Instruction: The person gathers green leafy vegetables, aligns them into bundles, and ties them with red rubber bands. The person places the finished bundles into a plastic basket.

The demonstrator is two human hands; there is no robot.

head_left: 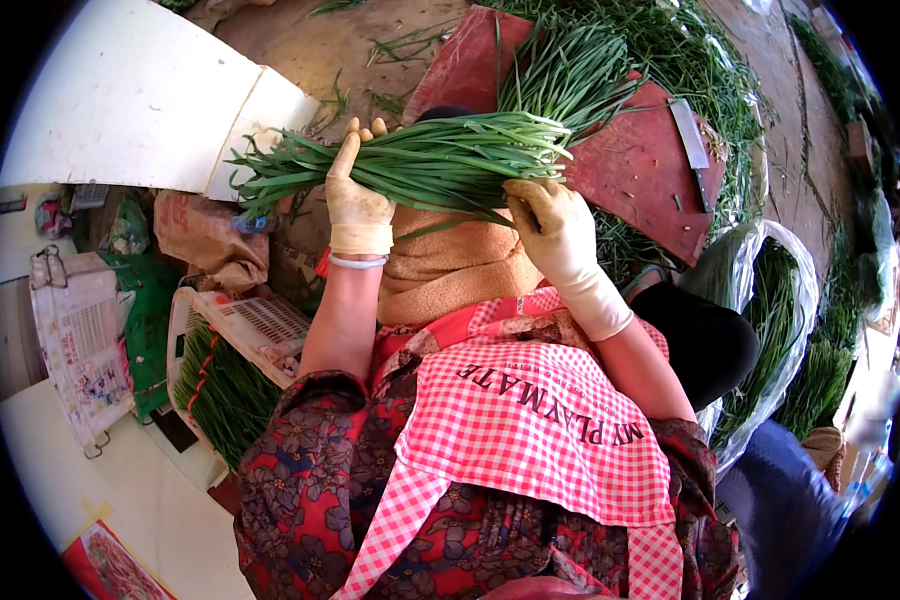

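A bunch of garlic chives (435,161) lies crosswise in front of me, pale stem ends to the right and leaf tips to the left. My left hand (356,199), in a stained cream rubber glove, holds it near the leafy end, fingers and thumb pointing up around it. At the pale ends is my right hand (559,225), gloved alike, with curled fingers touching the bunch's lower edge; whether they grip any stems is hidden. Just beyond, more chives (566,75) lie across a red board (615,161). A knife (691,146) with a broad blade and black handle rests on the board's right part.
Loose chives (667,45) are heaped behind the board. A plastic bag (802,270) of chives stands by my right knee (709,345). To the left are a plastic crate (184,315) with chives, a brown sack (210,240) and a white box (135,90). An orange towel (457,270) covers my lap.
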